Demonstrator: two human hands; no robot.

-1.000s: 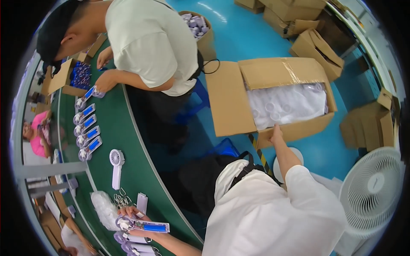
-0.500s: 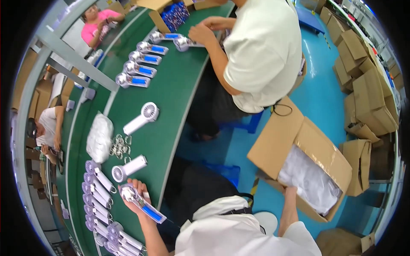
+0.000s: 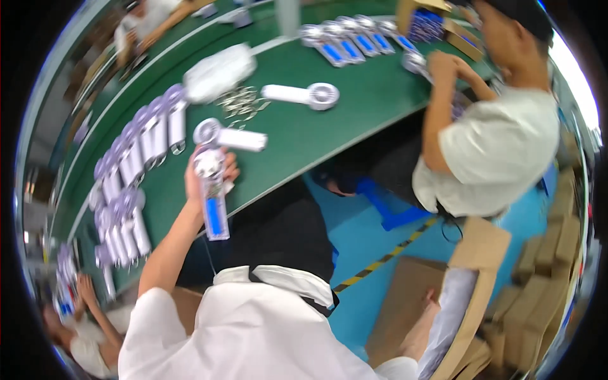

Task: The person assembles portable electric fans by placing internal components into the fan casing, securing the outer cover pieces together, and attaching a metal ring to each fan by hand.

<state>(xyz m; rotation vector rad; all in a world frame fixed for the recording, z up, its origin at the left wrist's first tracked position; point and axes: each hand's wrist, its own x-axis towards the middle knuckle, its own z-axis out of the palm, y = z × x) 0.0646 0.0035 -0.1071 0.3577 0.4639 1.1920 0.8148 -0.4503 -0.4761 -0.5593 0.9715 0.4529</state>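
My left hand (image 3: 192, 177) is closed round a handheld fan (image 3: 215, 212) over the edge of the green bench. The fan's casing is open, showing a blue battery in the handle and white parts in the head. Just beyond it on the bench lies a white fan (image 3: 244, 139) with a round grille. My right hand (image 3: 431, 297) is low on the right, beside a cardboard box (image 3: 484, 244) lined with a translucent plastic bag (image 3: 455, 304). Its fingers are small and blurred, so their grip does not show.
Another fan (image 3: 291, 95), metal rings (image 3: 244, 103) and a white plastic bag (image 3: 221, 71) lie on the bench (image 3: 354, 117). Rows of fans (image 3: 149, 136) stand left; several opened fans (image 3: 348, 44) lie far off. A co-worker (image 3: 487, 145) sits at right; cartons (image 3: 544, 272) stack behind.
The view has swung round to the right, so the bench and co-worker appear turned. My left hand still holds the opened fan. My right hand remains by the box, which sits lower in view.
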